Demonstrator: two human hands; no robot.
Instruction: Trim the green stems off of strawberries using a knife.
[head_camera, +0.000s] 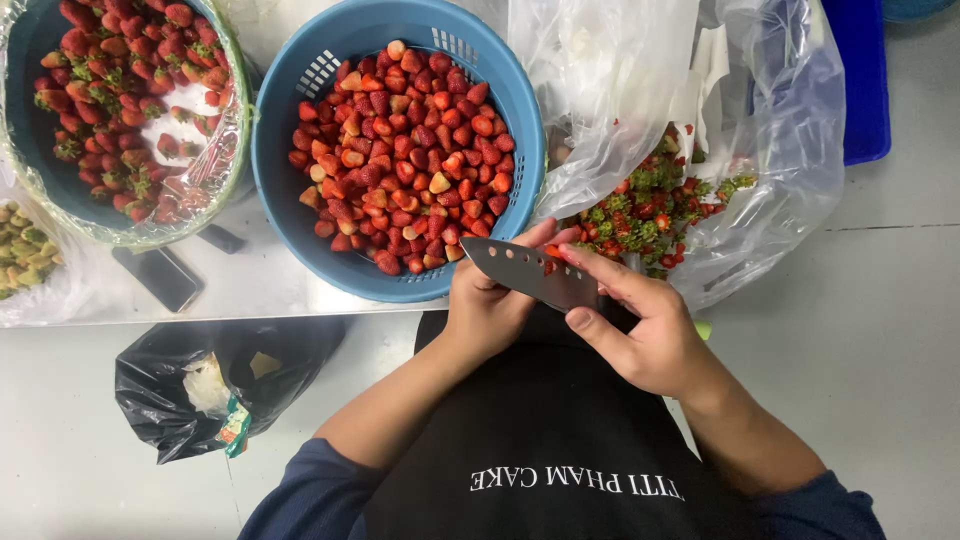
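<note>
Strawberry trimming at the counter (260, 290)
Right hand (650, 335) is gripping the knife (530, 272); left hand (490, 300) is pinching a strawberry (553, 252); blue basket (300, 200) at 11 o'clock.

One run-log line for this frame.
right hand: grips knife | left hand: holds strawberry at blade | blue basket: hulled berries

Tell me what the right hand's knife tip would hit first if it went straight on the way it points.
The knife in the right hand points left, its tip lying over the left hand. Beyond that comes the blue basket rim, though depth is unclear.
</note>
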